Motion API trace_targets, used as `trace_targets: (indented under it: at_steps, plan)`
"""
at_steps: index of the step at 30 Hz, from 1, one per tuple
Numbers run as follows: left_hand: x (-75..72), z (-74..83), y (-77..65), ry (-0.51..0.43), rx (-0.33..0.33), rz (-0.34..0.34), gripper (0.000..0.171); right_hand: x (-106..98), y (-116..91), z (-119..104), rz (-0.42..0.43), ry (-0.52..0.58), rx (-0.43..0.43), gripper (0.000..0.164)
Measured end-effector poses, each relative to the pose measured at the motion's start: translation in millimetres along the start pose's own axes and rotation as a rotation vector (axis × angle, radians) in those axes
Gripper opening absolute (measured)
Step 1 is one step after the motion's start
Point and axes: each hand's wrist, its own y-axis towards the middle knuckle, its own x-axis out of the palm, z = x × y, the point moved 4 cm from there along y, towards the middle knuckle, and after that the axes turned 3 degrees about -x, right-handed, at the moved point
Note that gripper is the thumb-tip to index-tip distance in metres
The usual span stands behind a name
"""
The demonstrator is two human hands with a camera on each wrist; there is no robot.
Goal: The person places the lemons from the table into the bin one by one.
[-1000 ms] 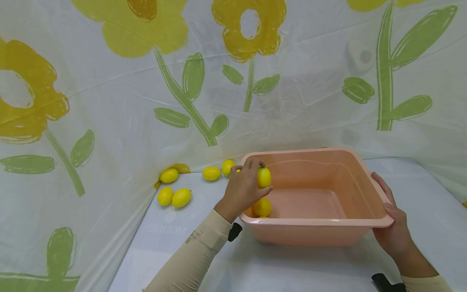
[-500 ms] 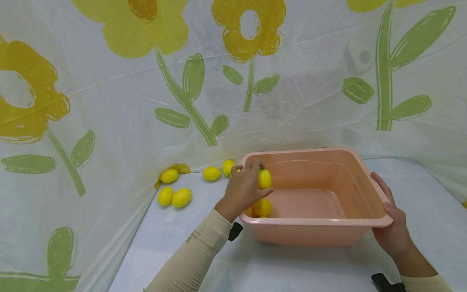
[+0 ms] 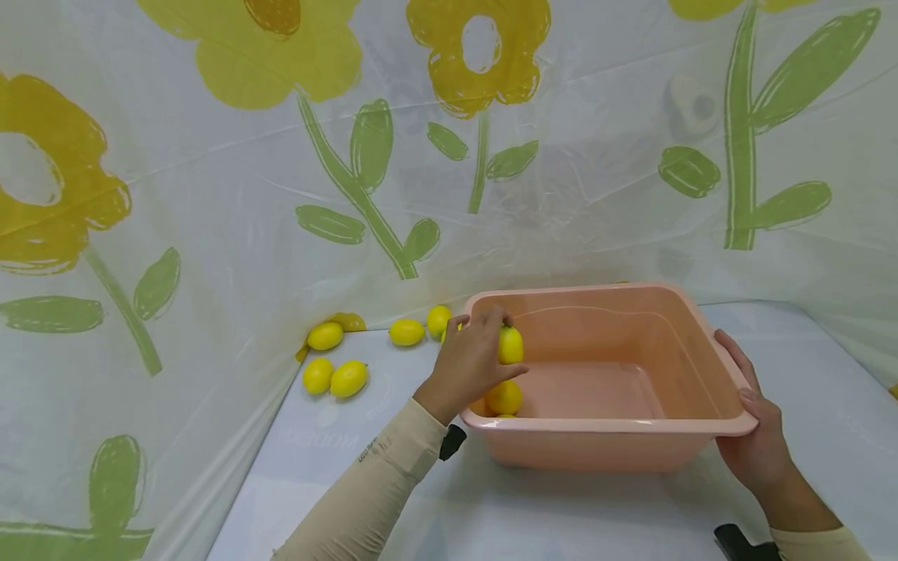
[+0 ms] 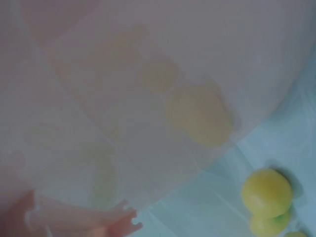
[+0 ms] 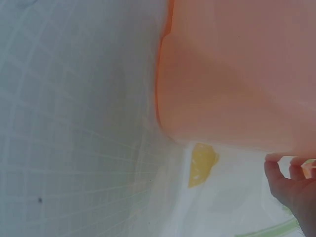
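A pink plastic basin [image 3: 582, 426] stands on the table, its left end holding a lemon [image 3: 504, 398] and part of another. Over that left end my left hand [image 3: 471, 360] grips a lemon [image 3: 511, 346] between thumb and fingers, partly covering it. My right hand [image 3: 758, 436] holds the basin's right rim, thumb on top and fingers along the outer side. In the right wrist view the fingertips of the right hand [image 5: 296, 190] touch the basin's wall [image 5: 237, 74]. The left wrist view is hazy, with yellow lemons [image 4: 266, 192] at its lower right.
Several lemons lie left of the basin: a pair [image 3: 348, 379] in front, one lemon [image 3: 326, 336] at the back left corner, and others [image 3: 407, 333] near the basin. A white curtain [image 3: 561, 218] with printed flowers hangs behind the white table [image 3: 337, 483].
My left hand and its lemon have shifted very slightly right over the basin. The right hand and basin look unmoved.
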Motion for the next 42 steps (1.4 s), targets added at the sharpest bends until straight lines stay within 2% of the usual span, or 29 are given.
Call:
trace_targets:
  at_steps: [12,23,36,42]
  plan:
    - [0.6,1.2,-0.3,0.040,-0.012,-0.003,0.061,0.6,0.6,-0.1,-0.008,0.003,-0.003,0.061]
    - [1.1,-0.1,1.0,-0.018,-0.012,-0.005,0.043,1.6,-0.3,-2.6,0.003,-0.010,0.002,0.060]
    - [1.9,-0.5,2.0,-0.024,0.000,-0.083,0.054,0.4,-0.2,-1.5,0.000,0.008,-0.008,0.061]
    - [3.0,-0.5,3.7,-0.025,0.025,-0.086,0.055,1.0,0.1,-3.0,0.001,0.010,-0.013,0.061]
